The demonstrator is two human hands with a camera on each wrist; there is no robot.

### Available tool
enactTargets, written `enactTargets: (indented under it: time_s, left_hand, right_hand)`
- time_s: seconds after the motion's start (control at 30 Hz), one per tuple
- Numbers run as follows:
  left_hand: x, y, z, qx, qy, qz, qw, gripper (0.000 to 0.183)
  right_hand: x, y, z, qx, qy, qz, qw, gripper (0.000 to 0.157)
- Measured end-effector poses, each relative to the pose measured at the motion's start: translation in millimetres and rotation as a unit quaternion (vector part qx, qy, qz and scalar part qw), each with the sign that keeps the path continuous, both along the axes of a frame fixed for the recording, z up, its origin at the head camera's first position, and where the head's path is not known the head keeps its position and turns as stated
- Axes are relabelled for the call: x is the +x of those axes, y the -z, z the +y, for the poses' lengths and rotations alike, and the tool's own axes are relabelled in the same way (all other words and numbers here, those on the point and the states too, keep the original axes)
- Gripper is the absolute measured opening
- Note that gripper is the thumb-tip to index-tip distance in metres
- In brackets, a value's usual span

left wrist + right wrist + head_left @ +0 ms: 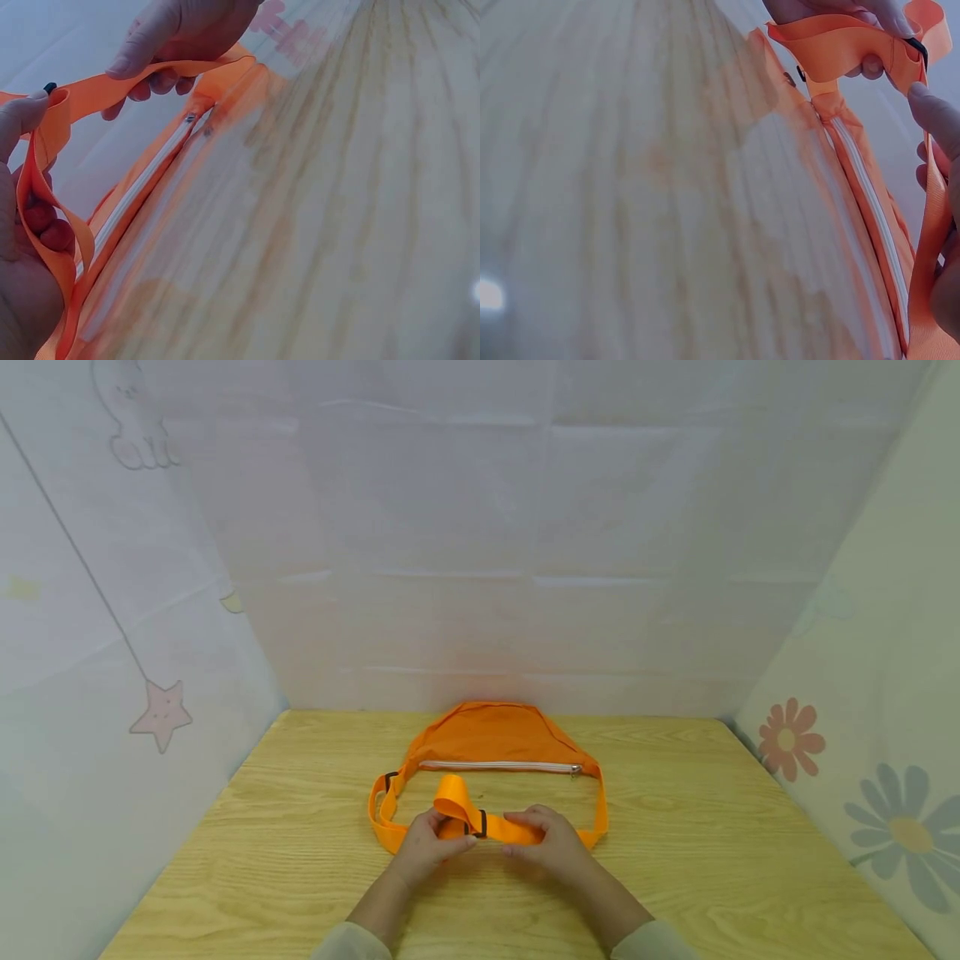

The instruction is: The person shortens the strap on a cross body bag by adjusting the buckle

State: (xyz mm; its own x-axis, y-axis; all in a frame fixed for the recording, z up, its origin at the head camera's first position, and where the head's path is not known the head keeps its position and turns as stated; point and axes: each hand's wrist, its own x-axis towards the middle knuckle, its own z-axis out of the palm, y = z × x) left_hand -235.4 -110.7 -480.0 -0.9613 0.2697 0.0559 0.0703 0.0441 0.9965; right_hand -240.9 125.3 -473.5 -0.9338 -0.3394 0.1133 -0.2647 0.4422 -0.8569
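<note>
Head view: pinches the orange strap (519, 831) in the left hand (422, 847), beside a black slider buckle (482, 823), and again to the right in the right hand (558, 847), thumb and fingers closed on it in both. Shows the orange waist bag (495, 735) just beyond, on the far middle of the wooden table (712, 860), white zipper (495, 766) on its near side. Left wrist view: shows the strap running between both hands. Right wrist view: shows the left thumb at the buckle, beside a raised loop (932, 30).
</note>
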Motion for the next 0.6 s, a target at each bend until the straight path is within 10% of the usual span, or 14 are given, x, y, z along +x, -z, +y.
enactTargets:
  time_s: [0.6]
  left_hand:
    - [1.7,0.1,0.2,-0.017,0.008,0.012,0.9997,0.047]
  right_hand:
    - [-0.1,-6.0,-4.8,0.005,-0.007,-0.010,1.000,0.044]
